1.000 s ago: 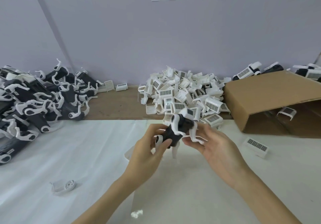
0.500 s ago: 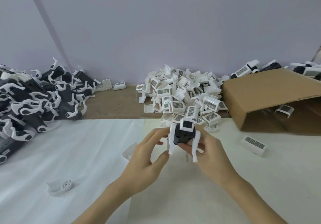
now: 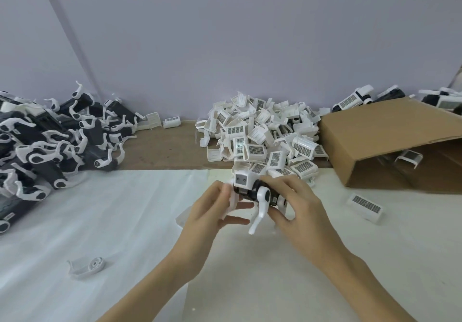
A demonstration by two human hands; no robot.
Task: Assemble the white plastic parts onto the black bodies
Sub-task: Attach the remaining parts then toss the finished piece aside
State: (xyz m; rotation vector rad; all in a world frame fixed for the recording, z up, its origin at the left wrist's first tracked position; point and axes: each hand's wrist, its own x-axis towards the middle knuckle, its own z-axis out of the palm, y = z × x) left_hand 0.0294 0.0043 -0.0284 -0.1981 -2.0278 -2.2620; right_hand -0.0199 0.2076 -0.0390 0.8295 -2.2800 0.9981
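Right hand [image 3: 303, 211] is wrapped over the black body [image 3: 252, 191], fingers curled across the top w/ the thumb underneath, so we're def gripping it. Left hand [image 3: 212, 211] is on the other end of the black body, fingertips pinching a white plastic part [image 3: 231, 200] against its side, tho that spot is a bit blurry so we can't tell how far it's seated. The body is held up off the white sheet [image 3: 125, 221], roughly level. It already has a white face piece [image 3: 242, 178] w/ two small dots on the end pointing away from us, plus a white leg [image 3: 260, 206] hanging down from a round joint on the side nearest us.

Everything else, relative to the black body: right behind it, almost touching, is the big pile of white parts [image 3: 262, 136], lots of them w/ barcode-looking stickers. To the right and behind it is a cardboard box [image 3: 375, 141] lying on its side w/ the opening facing right. One loose white part [image 3: 366, 206] sits on the sheet just right of the body. Far left is the heap of black bodies [image 3: 50, 141] w/ white legs already on. Down-left of it, nearer us, a small white piece [image 3: 86, 268] w/ a round hub lies on the sheet by itself.
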